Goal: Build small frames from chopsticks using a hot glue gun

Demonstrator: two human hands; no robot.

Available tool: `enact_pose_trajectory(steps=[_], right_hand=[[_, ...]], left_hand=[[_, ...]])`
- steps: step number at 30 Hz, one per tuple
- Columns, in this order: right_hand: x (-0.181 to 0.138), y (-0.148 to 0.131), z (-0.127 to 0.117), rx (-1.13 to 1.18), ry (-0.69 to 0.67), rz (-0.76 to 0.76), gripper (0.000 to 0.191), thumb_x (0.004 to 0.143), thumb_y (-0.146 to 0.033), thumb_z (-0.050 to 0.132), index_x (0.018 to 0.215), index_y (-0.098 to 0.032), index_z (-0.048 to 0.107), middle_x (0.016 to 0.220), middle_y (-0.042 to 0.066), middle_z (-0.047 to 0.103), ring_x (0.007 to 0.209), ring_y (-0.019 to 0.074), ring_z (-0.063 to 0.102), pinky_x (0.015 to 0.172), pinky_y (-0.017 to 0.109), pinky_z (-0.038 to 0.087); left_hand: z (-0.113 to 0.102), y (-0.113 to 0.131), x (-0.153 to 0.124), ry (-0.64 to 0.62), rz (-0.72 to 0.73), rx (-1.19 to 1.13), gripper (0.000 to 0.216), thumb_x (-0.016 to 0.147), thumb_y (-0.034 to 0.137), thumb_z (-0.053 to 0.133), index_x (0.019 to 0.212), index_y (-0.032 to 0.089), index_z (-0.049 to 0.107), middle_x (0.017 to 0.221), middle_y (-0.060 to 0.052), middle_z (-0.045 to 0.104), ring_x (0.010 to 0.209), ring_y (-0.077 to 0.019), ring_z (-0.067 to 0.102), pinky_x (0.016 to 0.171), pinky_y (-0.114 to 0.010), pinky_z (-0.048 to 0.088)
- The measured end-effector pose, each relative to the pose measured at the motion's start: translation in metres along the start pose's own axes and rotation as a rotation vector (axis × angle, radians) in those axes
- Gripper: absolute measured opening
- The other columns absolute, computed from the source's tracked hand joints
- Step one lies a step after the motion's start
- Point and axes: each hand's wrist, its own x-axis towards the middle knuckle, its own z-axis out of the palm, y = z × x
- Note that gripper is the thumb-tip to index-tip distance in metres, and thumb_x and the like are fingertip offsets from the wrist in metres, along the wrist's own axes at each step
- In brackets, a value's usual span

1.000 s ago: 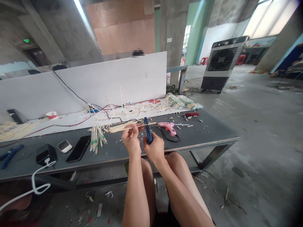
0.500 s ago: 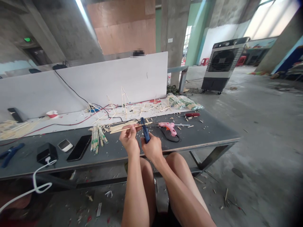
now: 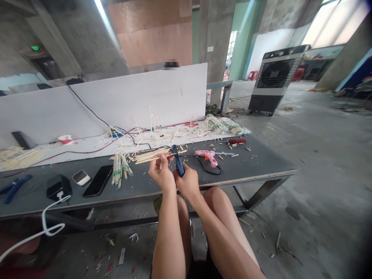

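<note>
Left hand (image 3: 162, 172): pinching a thin stick (image 3: 181, 152) over the bench (image 3: 250, 166).
Right hand (image 3: 187, 181): wrapped around a blue cutter (image 3: 178, 163), its head at the stick.
Cut: apparently the step in hand; next move likely calls for firm squeezing.
Loose sticks (image 3: 147, 155): just beyond the left hand.

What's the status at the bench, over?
Left hand pinching thin stick. Right hand gripping blue pliers, head at the stick. Pink glue gun to the right, apart from hands.

Blue cutter (image 3: 178, 162) leaning nearly upright, thin pale stick (image 3: 173, 154) at its head.
</note>
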Motion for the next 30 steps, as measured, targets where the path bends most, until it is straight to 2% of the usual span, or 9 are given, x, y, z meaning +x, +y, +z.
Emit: enact_pose_trajectory(steps=[7,12,15,17,20,21,23,26,30], right_hand=[[-0.006,-0.01,-0.006,0.048,-0.041,-0.02,0.013,0.084,-0.029,0.059,0.085,-0.019,0.066,0.067,0.001,0.067,0.057,0.0153,0.055,0.057,0.024,0.035],[-0.006,-0.007,-0.007,0.1,-0.036,0.025,0.014,0.085,-0.032,0.057,0.081,-0.019,0.062,0.062,0.0,0.064,0.055,0.0147,0.053,0.055,0.024,0.033],[-0.004,-0.003,-0.009,0.065,0.004,0.039,0.016,0.086,-0.033,0.056,0.079,-0.02,0.061,0.062,0.0,0.063,0.055,0.0153,0.053,0.056,0.024,0.032],[-0.002,0.001,-0.01,0.017,0.041,0.036,0.016,0.087,-0.033,0.056,0.079,-0.021,0.061,0.062,0.0,0.063,0.056,0.0158,0.053,0.057,0.024,0.031],[0.001,0.005,-0.013,-0.052,0.078,0.03,0.017,0.088,-0.034,0.054,0.079,-0.021,0.06,0.061,0.001,0.062,0.055,0.0165,0.052,0.056,0.025,0.03],[0.001,0.007,-0.015,-0.068,0.078,0.024,0.017,0.089,-0.034,0.054,0.079,-0.021,0.06,0.061,0.001,0.062,0.054,0.0166,0.052,0.056,0.025,0.03],[0.002,0.009,-0.018,-0.085,0.065,-0.007,0.017,0.089,-0.034,0.054,0.079,-0.021,0.06,0.061,0.001,0.062,0.054,0.0167,0.052,0.055,0.026,0.029],[0.0,0.01,-0.028,-0.113,0.042,-0.057,0.016,0.088,-0.033,0.054,0.079,-0.021,0.06,0.062,0.002,0.062,0.056,0.0168,0.053,0.056,0.025,0.03],[-0.003,0.005,-0.043,-0.177,0.013,-0.076,0.013,0.087,-0.031,0.056,0.08,-0.021,0.06,0.063,0.002,0.062,0.057,0.0171,0.054,0.057,0.026,0.03]], left_hand=[[0.003,0.011,-0.006,0.115,0.104,0.004,0.026,0.082,0.038,0.075,0.083,0.015,0.063,0.08,-0.003,0.071,0.069,-0.0159,0.07,0.069,-0.03,0.059],[0.005,0.009,-0.005,0.007,0.013,0.033,0.027,0.082,0.038,0.075,0.084,0.014,0.064,0.079,-0.004,0.071,0.066,-0.0158,0.069,0.067,-0.03,0.059],[0.003,0.006,-0.003,-0.024,-0.047,0.044,0.032,0.081,0.038,0.075,0.098,0.015,0.062,0.088,-0.006,0.071,0.076,-0.0184,0.071,0.072,-0.033,0.059],[-0.001,0.01,-0.002,0.124,0.072,0.089,0.046,0.081,0.037,0.075,0.118,0.018,0.054,0.103,-0.008,0.068,0.09,-0.0203,0.069,0.08,-0.036,0.058],[-0.007,0.024,-0.001,0.349,0.488,0.339,0.062,0.081,0.035,0.077,0.132,0.022,0.046,0.13,-0.014,0.056,0.118,-0.0249,0.058,0.102,-0.045,0.047],[-0.009,0.029,-0.001,0.31,0.623,0.441,0.056,0.082,0.033,0.077,0.13,0.022,0.05,0.132,-0.015,0.055,0.125,-0.0272,0.053,0.109,-0.049,0.04],[-0.01,0.036,0.0,0.044,0.809,0.613,0.033,0.085,0.028,0.074,0.116,0.023,0.063,0.12,-0.012,0.065,0.13,-0.0306,0.05,0.117,-0.055,0.025],[-0.012,0.035,0.003,-0.333,0.915,0.762,0.01,0.085,0.022,0.073,0.094,0.026,0.072,0.091,-0.006,0.074,0.122,-0.0323,0.057,0.118,-0.06,0.014],[-0.017,0.028,0.016,-0.548,0.95,0.813,0.01,0.089,0.021,0.067,0.093,0.026,0.075,0.083,-0.007,0.073,0.088,-0.0253,0.067,0.099,-0.047,0.042]])
